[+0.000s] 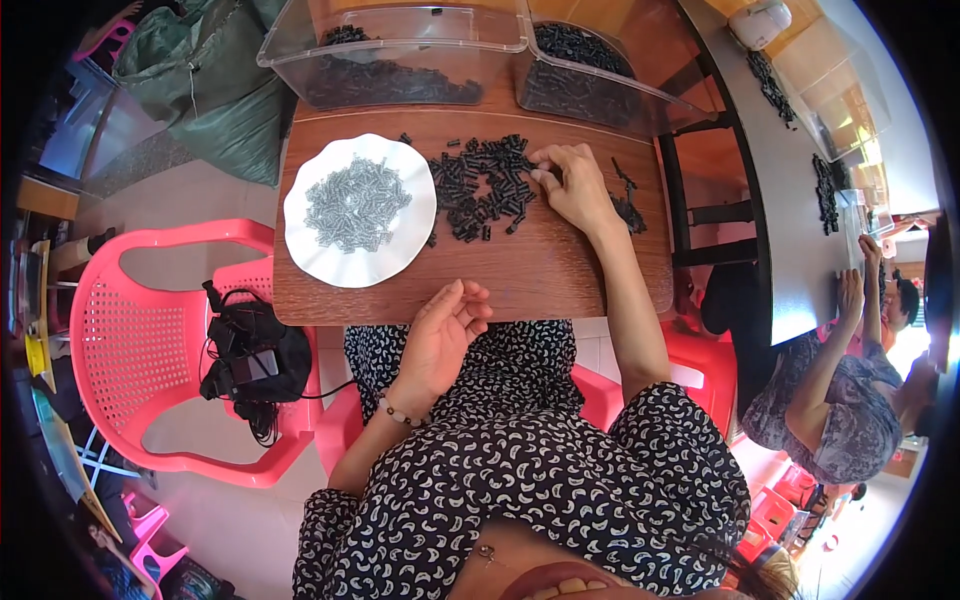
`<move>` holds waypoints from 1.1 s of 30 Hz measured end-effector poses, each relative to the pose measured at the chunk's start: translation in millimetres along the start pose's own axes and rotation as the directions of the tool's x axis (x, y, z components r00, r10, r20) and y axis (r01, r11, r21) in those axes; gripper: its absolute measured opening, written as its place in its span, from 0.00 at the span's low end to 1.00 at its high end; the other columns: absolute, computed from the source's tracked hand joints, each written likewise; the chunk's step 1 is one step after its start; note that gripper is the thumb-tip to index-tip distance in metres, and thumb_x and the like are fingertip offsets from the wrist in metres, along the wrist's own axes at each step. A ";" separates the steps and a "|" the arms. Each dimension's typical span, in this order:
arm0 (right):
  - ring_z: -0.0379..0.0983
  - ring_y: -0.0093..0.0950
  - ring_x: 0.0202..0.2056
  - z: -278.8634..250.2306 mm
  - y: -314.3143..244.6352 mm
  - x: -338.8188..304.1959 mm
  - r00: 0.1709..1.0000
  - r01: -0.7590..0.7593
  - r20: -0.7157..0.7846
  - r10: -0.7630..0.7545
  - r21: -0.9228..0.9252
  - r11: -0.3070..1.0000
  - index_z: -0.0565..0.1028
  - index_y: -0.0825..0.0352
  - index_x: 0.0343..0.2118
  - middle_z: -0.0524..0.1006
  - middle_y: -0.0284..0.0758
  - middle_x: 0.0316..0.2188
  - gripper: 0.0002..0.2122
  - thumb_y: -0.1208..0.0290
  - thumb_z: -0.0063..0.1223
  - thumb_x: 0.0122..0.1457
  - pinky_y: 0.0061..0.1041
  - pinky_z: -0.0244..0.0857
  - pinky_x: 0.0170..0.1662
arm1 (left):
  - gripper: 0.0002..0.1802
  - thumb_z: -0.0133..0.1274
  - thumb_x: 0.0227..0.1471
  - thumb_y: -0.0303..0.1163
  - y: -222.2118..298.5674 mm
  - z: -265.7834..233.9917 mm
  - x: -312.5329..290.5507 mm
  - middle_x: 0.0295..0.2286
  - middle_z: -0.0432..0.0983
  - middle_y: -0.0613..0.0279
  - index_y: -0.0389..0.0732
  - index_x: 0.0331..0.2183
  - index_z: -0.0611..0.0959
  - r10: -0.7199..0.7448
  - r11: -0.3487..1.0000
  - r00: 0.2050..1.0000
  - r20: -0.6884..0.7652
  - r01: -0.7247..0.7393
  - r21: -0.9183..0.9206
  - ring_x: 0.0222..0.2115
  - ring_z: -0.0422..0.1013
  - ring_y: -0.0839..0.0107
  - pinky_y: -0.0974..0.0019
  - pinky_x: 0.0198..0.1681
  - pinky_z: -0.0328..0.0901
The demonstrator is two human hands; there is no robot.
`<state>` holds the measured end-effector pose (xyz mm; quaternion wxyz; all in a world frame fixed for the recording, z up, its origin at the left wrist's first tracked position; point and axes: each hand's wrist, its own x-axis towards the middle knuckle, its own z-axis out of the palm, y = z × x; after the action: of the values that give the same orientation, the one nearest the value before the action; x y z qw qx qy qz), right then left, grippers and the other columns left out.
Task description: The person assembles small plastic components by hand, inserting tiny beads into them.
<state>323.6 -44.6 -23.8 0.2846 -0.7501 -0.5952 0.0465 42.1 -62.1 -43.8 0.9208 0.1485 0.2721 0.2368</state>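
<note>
A heap of small black cylindrical plastic pieces [460,190] lies on the brown wooden table. At its right edge is my right hand [575,190], thumb and forefinger closed in a pinch on one black piece that the fingertips mostly hide. My left hand [445,335] hovers at the table's front edge, palm turned inward, fingers loosely curled and apart from the thumb; I see nothing in it. To the left of the heap stands a white scalloped plate [315,258], holding a pile of small silvery coil springs [358,203].
Two clear plastic bins, one left [390,45] and one right [650,90], hold more black pieces along the table's back. Black scraps [628,212] lie on the right. A pink chair [140,330] bears black gear with a cable. Another person [840,410] sits at a dark table [790,200].
</note>
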 end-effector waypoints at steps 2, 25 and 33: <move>0.67 0.36 0.37 0.0 1.0 -2.4 1.000 0.018 0.006 -0.018 0.025 1.000 0.77 0.67 0.36 0.76 0.36 0.28 0.09 0.78 0.58 0.50 0.32 0.62 0.43 | 0.13 0.48 0.59 0.40 0.0 -0.1 0.5 0.36 0.75 0.64 0.42 0.37 0.78 -0.001 1.000 1.000 -0.002 0.001 -0.003 0.35 0.70 0.75 0.69 0.40 0.63; 0.65 0.36 0.37 12.0 -13.7 19.8 0.963 0.260 -0.059 -0.262 -0.043 0.965 0.78 0.65 0.34 0.75 0.36 0.27 0.08 0.79 0.58 0.49 0.33 0.62 0.43 | 0.12 0.47 0.60 0.39 -2.3 -0.6 0.4 0.36 0.75 0.64 0.41 0.36 0.78 0.028 0.999 0.999 0.020 -0.028 0.027 0.34 0.71 0.75 0.69 0.39 0.63; 0.66 0.36 0.37 2.1 -27.0 5.8 0.981 0.188 -0.064 -0.182 0.096 0.977 0.76 0.67 0.31 0.75 0.36 0.28 0.05 0.78 0.58 0.50 0.33 0.62 0.42 | 0.13 0.48 0.60 0.39 -3.8 -0.4 -1.0 0.36 0.76 0.64 0.41 0.38 0.78 0.039 0.998 0.999 -0.014 -0.038 0.047 0.33 0.71 0.75 0.69 0.40 0.64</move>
<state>301.0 -35.1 -11.0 0.3416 -0.6769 -0.6513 0.0295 42.5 -65.8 -45.2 0.9102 0.1737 0.2815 0.2492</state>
